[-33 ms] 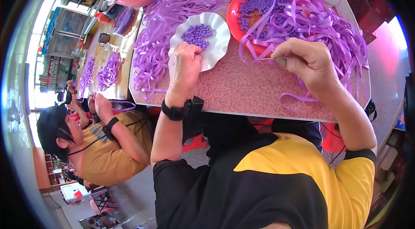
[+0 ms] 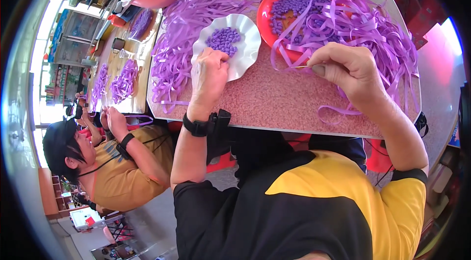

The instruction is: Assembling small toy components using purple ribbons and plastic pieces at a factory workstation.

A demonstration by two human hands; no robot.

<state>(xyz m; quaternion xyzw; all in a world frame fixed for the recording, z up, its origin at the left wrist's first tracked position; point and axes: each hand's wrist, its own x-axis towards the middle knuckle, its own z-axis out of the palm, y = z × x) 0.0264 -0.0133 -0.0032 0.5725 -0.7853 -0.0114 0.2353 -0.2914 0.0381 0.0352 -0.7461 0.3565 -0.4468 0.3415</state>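
My left hand (image 2: 208, 76) lies on the pink speckled table (image 2: 274, 103), its fingers curled against the near rim of a white scalloped plate (image 2: 248, 56). That plate holds a small heap of purple folded pieces (image 2: 223, 40). Whether the left fingers hold anything is hidden. My right hand (image 2: 343, 71) is to the right, pinched shut on a thin purple ribbon strip (image 2: 301, 67). Just beyond it sits a red plate (image 2: 265, 12) with more purple pieces (image 2: 294, 4), draped with loose purple ribbons (image 2: 373, 29).
A big pile of purple ribbon (image 2: 181, 39) covers the table's left part. The table's front edge (image 2: 294, 130) runs close to my body. At the left a person in a yellow shirt (image 2: 122, 171) works at another table with ribbon piles (image 2: 120, 83).
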